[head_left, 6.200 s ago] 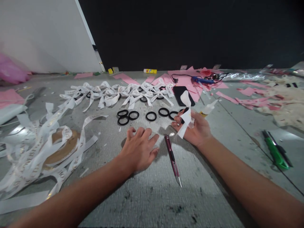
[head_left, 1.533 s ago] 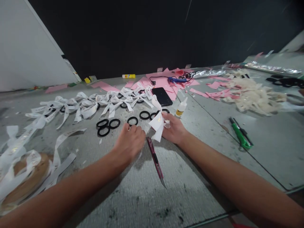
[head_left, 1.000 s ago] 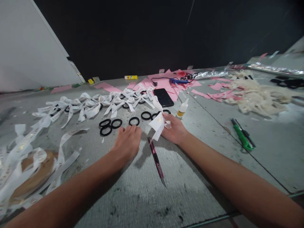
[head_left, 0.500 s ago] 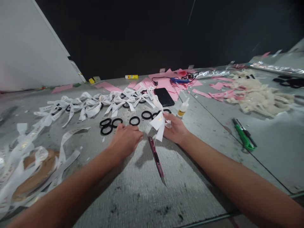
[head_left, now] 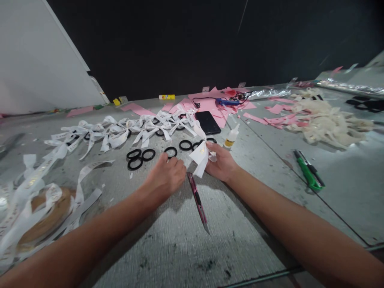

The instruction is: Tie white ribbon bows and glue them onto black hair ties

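My right hand (head_left: 221,162) pinches a white ribbon bow (head_left: 200,154) with gold print, its tails hanging toward the left. To the left of it, my left hand (head_left: 169,175) is closed with curled fingers near the bow's tails. Whatever those fingers hold, if anything, is hidden. Just beyond that hand lies a black hair tie (head_left: 171,152), with several more black rings to both sides. Below the bow, between my hands, a maroon craft knife (head_left: 197,198) lies on the metal table (head_left: 168,248), blade toward me.
Finished white bows (head_left: 117,132) lie in a row behind. A ribbon roll (head_left: 45,216) sits at left. A glue bottle (head_left: 231,137), a black phone (head_left: 207,122) and pink scraps (head_left: 210,106) lie beyond my right hand. At right are a green cutter (head_left: 309,170) and cream fabric pieces (head_left: 330,124).
My left hand has moved right and slightly forward, closer to the bow. The right hand with the bow has stayed almost in place.
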A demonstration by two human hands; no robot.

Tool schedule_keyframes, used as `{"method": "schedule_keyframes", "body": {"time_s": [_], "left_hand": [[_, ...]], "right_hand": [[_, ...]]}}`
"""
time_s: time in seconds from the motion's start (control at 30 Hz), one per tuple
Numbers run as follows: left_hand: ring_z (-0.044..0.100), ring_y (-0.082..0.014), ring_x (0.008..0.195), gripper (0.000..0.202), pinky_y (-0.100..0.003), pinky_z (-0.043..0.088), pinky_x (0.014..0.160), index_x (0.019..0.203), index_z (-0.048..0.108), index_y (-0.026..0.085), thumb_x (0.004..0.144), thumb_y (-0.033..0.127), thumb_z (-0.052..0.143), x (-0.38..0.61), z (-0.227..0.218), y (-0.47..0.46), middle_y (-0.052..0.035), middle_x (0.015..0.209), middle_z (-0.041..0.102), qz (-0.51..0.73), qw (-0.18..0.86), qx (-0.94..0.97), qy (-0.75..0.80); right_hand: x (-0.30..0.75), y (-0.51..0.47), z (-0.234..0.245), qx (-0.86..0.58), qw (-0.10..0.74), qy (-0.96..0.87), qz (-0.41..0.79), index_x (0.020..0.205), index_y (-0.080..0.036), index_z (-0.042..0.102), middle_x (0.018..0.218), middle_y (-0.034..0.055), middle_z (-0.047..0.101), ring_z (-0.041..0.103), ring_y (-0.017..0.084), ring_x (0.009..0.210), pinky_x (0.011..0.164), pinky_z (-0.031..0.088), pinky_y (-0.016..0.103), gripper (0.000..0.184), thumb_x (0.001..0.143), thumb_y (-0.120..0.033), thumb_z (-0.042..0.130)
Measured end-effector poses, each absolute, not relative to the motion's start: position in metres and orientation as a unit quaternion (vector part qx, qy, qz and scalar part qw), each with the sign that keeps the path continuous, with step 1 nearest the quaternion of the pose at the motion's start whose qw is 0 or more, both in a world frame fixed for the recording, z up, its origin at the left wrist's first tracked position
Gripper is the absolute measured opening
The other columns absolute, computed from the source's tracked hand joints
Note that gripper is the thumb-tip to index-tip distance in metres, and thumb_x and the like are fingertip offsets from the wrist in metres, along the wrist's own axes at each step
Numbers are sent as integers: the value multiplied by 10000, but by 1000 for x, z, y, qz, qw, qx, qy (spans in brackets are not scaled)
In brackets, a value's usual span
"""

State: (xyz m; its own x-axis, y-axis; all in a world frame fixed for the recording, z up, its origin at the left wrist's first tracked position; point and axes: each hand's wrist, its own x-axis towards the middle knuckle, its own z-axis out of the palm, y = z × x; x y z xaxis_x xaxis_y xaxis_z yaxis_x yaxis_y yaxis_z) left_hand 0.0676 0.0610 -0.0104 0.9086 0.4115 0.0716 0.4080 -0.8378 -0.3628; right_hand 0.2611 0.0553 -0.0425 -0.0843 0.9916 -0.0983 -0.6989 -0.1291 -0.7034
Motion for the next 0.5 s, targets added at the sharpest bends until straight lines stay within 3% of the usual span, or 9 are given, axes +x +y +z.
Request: {"method": "schedule_keyframes", "body": {"time_s": [0.3,0.5], "left_hand": [[516,-256,836,248,-395,270,696,917,580,136,957,110,336,61,-11,70,-109,918,614,32,153,-964,-215],[520,-249,855,187,-386,271,687,910,554,151,958,139,373,54,-16,77,-94,928,603,1,119,-953,-278]], "right_hand": [[261,54,-41,-298,614,-259,684,727,-213,660,695,-14,661,631,144,677,746,530,279,75,719,-287,673],[263,54,-42,-298,609,-266,685,708,-237,641,669,-29,647,628,156,672,776,544,321,97,707,-314,700]]}}
